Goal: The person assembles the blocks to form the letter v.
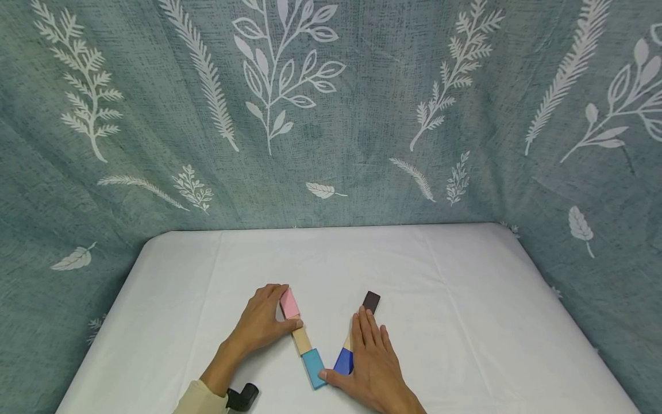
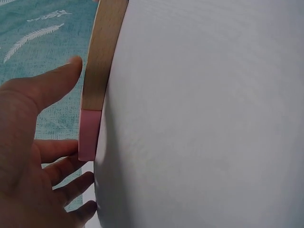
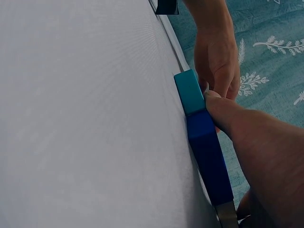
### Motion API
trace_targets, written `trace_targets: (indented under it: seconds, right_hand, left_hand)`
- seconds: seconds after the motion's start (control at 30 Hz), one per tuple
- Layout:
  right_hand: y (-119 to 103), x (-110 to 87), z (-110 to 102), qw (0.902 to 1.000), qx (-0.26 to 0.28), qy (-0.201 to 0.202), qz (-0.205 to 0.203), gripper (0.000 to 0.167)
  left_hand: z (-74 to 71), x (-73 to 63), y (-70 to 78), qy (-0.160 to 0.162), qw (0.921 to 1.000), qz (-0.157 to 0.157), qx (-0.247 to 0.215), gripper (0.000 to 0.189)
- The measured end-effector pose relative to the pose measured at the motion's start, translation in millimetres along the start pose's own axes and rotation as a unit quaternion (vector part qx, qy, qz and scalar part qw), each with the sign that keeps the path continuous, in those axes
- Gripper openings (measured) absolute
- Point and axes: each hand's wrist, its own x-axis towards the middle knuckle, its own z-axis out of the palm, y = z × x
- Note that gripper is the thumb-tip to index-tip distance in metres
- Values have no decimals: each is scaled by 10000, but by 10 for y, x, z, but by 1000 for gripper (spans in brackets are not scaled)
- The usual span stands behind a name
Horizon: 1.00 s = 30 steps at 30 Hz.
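Observation:
Coloured and plain wooden blocks lie end to end in a V on a white cloth. Down the left arm run a pink block (image 1: 290, 303), a plain wood block (image 1: 302, 342) and a teal block (image 1: 312, 368). My left hand (image 1: 264, 319) touches the pink block's outer end with its fingertips; its thumb is by the pink-wood joint. Spread over the right arm, my right hand (image 1: 374, 368) has straight fingers and partly covers a blue block (image 1: 343, 361) and a plain wood piece (image 1: 347, 343). Its thumb touches the teal block. A dark block (image 1: 371, 301) shows beyond its fingertips.
The white cloth (image 1: 465, 322) covers the table, with its far edge against a green leaf-patterned curtain (image 1: 362, 115). A black device (image 1: 243, 397) is on my left wrist, just above the cloth's near side.

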Motion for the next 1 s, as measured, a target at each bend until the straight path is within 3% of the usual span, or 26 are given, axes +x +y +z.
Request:
trace_targets:
  seconds: [1.0]
  right_hand:
    - [-11, -3, 5, 9998, 151, 99, 51, 132]
  left_hand:
    - [-58, -26, -13, -186, 9994, -150, -266, 83]
